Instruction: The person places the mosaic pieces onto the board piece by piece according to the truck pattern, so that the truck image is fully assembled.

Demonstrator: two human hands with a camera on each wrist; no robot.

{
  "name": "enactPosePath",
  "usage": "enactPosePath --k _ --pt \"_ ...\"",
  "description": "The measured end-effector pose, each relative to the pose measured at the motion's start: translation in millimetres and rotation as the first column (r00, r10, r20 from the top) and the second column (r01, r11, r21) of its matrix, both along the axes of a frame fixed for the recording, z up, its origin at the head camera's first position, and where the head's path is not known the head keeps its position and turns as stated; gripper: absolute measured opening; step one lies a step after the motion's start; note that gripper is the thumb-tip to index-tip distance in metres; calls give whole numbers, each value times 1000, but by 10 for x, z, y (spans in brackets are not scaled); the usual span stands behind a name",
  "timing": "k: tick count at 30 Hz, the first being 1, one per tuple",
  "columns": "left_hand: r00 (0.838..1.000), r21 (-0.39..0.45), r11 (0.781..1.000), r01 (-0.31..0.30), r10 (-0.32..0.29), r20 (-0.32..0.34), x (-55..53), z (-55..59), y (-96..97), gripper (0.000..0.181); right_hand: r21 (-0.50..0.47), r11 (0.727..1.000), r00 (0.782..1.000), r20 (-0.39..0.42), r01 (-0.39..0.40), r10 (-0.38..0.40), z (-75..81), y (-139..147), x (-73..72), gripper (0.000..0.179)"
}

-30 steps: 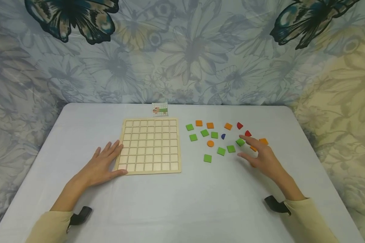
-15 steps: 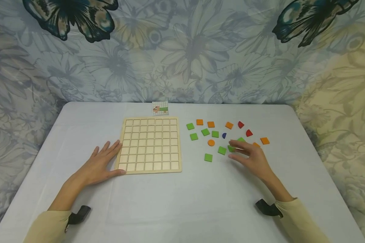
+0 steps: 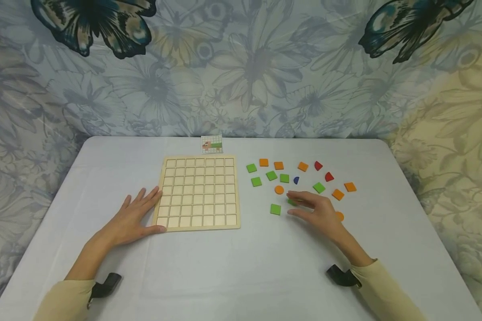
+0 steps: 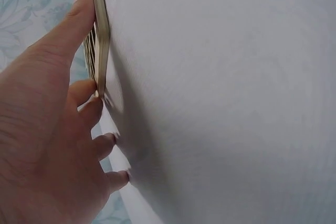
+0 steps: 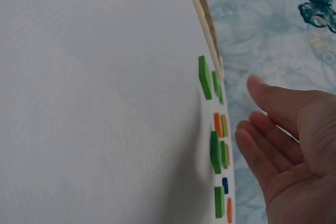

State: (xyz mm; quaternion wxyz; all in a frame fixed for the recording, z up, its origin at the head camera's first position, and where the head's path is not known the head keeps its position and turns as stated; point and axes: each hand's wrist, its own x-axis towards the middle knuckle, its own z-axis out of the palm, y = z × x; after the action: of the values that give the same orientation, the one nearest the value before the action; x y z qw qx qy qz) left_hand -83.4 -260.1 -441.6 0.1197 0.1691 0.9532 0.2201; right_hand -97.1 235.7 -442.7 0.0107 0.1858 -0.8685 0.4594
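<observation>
Wooden grid board [image 3: 237, 196]: flat on the white-covered desk [image 3: 241, 276], to the right of the left hand and well apart from the right.
Left hand [image 3: 133, 219]: spread wide at the board's left edge, fingertips against the side, thumb on the near corner.
Right hand [image 3: 319, 216]: thumb and fingers held apart in a loose curve, just over a partly hidden green tile; whether they touch it is hard to tell.
Loose tiles: scattered between the board and the right hand, and beyond that hand.
Board's look: pale wood, rows of shallow square cells inside a plain raised border.
Tile colours: green squares [image 3: 275, 209], orange squares [image 3: 303, 166], an orange disc [image 3: 279, 190], two red rounded wedges [image 3: 329, 177], and one dark blue half-disc [image 3: 296, 180].
Picture card [image 3: 211, 144]: small, behind the board, showing a green and brown design on a grid.
Sleeves [image 3: 66, 301]: pale yellow, with a black device [image 3: 106, 284] at each wrist.
Backdrop [image 3: 257, 80]: grey-blue floral fabric, yellowish at right, two large dark butterflies [image 3: 94, 26] near the top.
</observation>
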Motion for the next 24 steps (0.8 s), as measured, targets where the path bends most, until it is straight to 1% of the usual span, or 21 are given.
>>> enactPosePath --k 7,12,17,20,24 --pt "1000 0 1000 -3 3 -2 -3 -12 -2 103 11 1000 1000 -9 -7 7 -51 -89 7 47" --pt "1000 3 1000 -7 7 -3 -6 -3 0 104 41 999 1000 -10 -25 25 -95 -132 4 45" --pt "1000 24 1000 -5 5 0 19 -2 0 104 75 996 999 1 -47 47 -123 -187 12 45" --pt "1000 30 1000 -4 4 0 31 -5 -3 103 100 993 998 -9 -58 59 -135 -211 15 44" --pt "1000 29 1000 -5 4 4 17 -10 -7 103 129 989 996 -36 -76 81 -134 -224 11 44"
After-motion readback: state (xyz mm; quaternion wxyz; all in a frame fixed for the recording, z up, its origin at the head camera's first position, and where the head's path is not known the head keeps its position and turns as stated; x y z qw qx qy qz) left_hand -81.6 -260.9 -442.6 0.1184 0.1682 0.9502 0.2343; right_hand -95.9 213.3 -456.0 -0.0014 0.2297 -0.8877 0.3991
